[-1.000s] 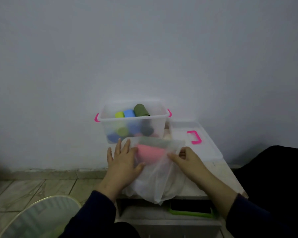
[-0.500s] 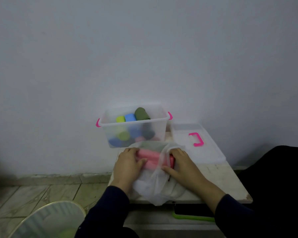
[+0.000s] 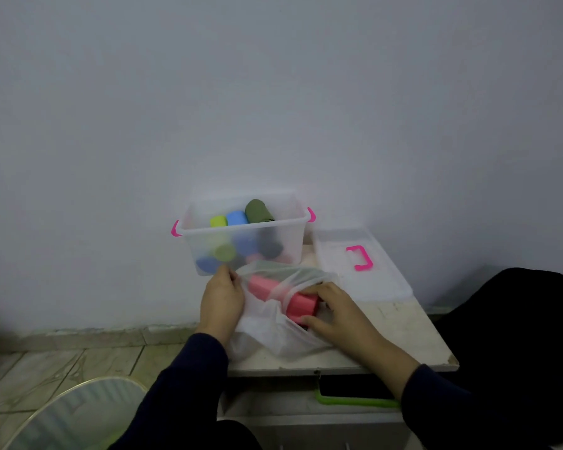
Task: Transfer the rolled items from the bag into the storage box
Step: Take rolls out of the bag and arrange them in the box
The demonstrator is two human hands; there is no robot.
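Your pink roll (image 3: 298,302) lies on its side inside the sheer bag (image 3: 273,332), near the centre of the worktop (image 3: 403,329), just at 6 o'clock of the storage box (image 3: 244,235). Judged by its look, it is soft rolled fabric: light, compressible, not fragile, likely to unroll if taken by one loose edge. Take it around the middle, across the full roll. The bag is thin and limp and will cling; it needs restraining while the roll comes out.

Your right hand (image 3: 333,311) is inside the bag mouth at 3 o'clock of the roll, fingers curled over its near end, thumb beneath, closed on it. Your left hand (image 3: 221,302) sits at 9 o'clock, palm down, fingers pinching the bag's edge. The box already holds several rolls; its lid (image 3: 364,277) rests at 3 o'clock of it.
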